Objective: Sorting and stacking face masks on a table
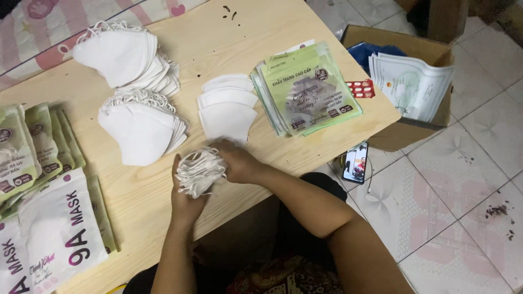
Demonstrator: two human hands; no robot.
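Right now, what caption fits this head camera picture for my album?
Both hands, left hand and right hand, hold a bundle of white folded face masks over a pale wooden table.

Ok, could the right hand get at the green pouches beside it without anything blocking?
Probably yes. The right hand is busy on the mask bundle, but the green pouches lie uncovered just beyond it, with only bare table between.

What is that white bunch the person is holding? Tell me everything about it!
It is a small stack of folded white face masks, soft cloth by the look, with thin ear loops bunched on top. Both hands hold it over the near edge of the wooden table: the left hand underneath, the right hand beside it.
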